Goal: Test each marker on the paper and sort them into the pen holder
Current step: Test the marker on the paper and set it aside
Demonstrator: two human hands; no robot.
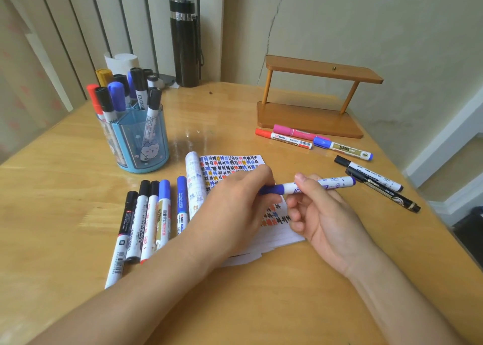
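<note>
I've got both hands clamped on one blue-capped white marker (337,183), held level just above the white paper pad covered in coloured scribbles (232,163). My left hand (235,206) curls round the blue cap end and my right hand (322,214) pinches the white barrel. The light-blue translucent plastic pen holder (142,142) stands back left on the wooden surface (65,185), stuffed with markers. A row of five capped markers (146,219) lies beside the pad's left edge.

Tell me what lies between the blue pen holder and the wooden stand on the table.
Head view: only bare table with one tiny speck lies between the pen holder and the wooden stand.
</note>
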